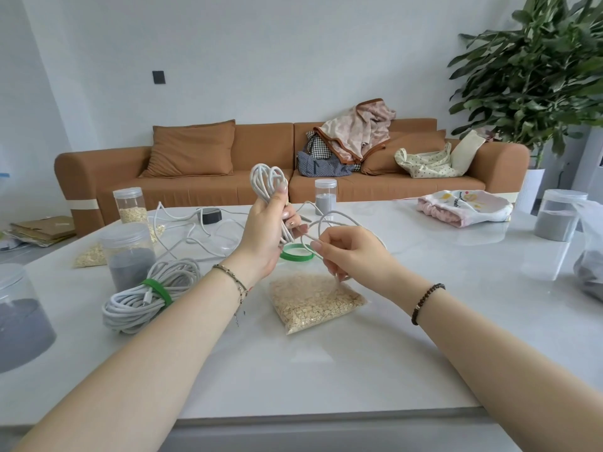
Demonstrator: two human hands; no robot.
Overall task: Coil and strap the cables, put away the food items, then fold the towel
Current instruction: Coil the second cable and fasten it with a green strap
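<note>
- While five lidded jars point(130, 252) stand about the tabletop point(424, 305), one strapped cable coil point(137, 305) lies at the left.
- The left hand point(264, 239) grips one half-wound white cable point(266, 177), raised.
- The right hand point(352, 252) pinches its loose loop point(336, 215).
- One towel point(463, 208) lies far right.

Five jars stand on the table point(326, 370): one oat jar point(130, 203) by the far left corner and four with grey fill, the left-edge jar point(19, 321), the near-left jar point(129, 256), the far-edge jar point(325, 195) and the right-edge jar point(559, 220). Two oat bags show plainly, the near bag point(313, 301) and the left bag point(88, 256); one grey bag point(590, 256) lies at the right edge. Two cables are sure: a coil point(130, 308) and a raised cable point(269, 184); loose runs behind may be a third. Two green straps: the coil strap point(156, 291) and a loose strap point(295, 254). One towel point(463, 207).
</note>
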